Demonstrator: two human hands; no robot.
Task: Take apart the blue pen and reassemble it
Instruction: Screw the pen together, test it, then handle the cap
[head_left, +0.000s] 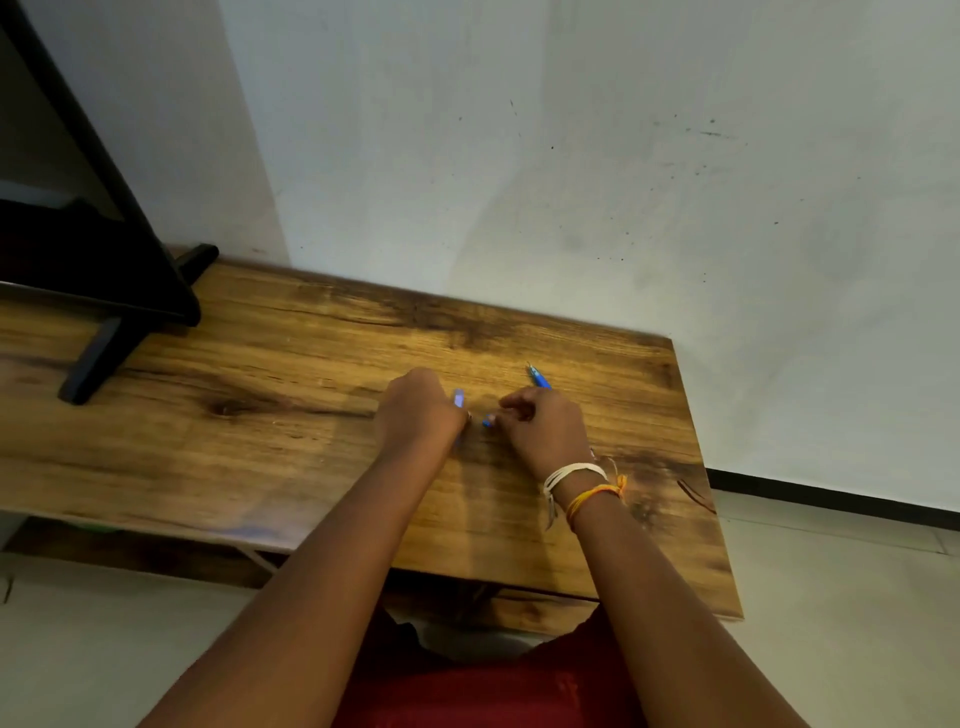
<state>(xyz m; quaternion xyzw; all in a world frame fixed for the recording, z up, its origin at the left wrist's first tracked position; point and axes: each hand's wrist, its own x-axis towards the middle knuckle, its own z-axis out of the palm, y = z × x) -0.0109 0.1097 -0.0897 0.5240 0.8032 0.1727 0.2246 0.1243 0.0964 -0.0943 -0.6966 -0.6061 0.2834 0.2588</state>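
Blue pen (540, 378), mid-counter (311, 364), long axis running away from me with tip toward the wall, passes through my right grip (540, 426), curled around it; left grip (421, 410) pinches a small blue piece (458, 399); open wood leftward.

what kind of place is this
Probably a plain room at home or in an office, not a workshop: a low wooden table against a scuffed white wall, a tiled floor, and a black stand at the table's left end.
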